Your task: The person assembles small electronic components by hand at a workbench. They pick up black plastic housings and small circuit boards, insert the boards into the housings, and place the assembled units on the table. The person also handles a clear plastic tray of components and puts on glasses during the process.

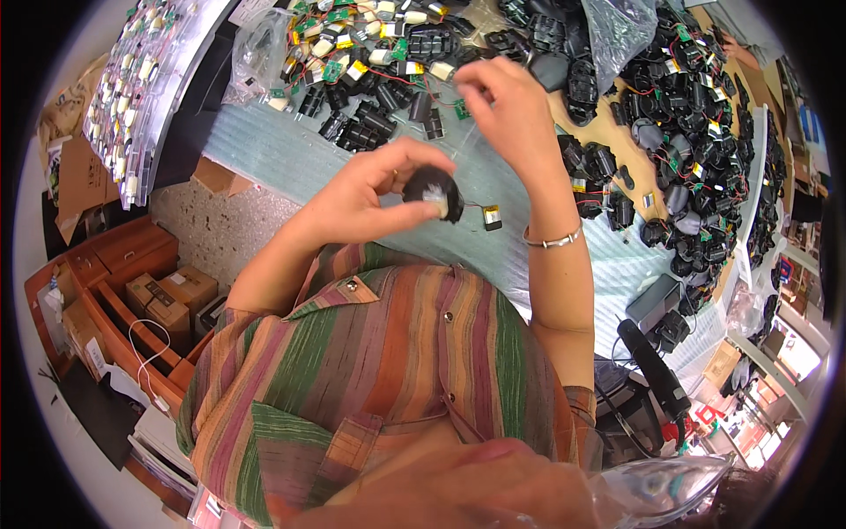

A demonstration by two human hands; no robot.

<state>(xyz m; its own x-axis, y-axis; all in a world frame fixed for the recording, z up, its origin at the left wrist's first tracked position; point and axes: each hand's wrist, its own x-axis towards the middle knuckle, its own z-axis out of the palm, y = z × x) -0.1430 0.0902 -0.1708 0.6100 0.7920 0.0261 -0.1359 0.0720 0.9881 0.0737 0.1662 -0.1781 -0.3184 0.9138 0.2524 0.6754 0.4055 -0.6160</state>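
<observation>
My left hand [361, 196] is closed around a rounded black plastic housing [434, 190] with a pale scuffed patch. A thin wire runs from beside it to a small flat battery [492, 217] with a yellow end, which lies on the greenish foam sheet. My right hand [515, 110] is raised at the near edge of the heap, its fingers curled together. Whatever those fingers may pinch is too small or hidden to make out. Close by them are a green circuit board [461, 108] with red wire and several black plastic cylinders [420, 108].
Batteries and circuit boards [357, 66] are heaped at the back. Many black housings [679, 167] cover the right side. Clear plastic bags [617, 40] lie among them. At left stands a tray [145, 97] of small parts, with cardboard boxes [163, 295] in a wooden drawer unit below.
</observation>
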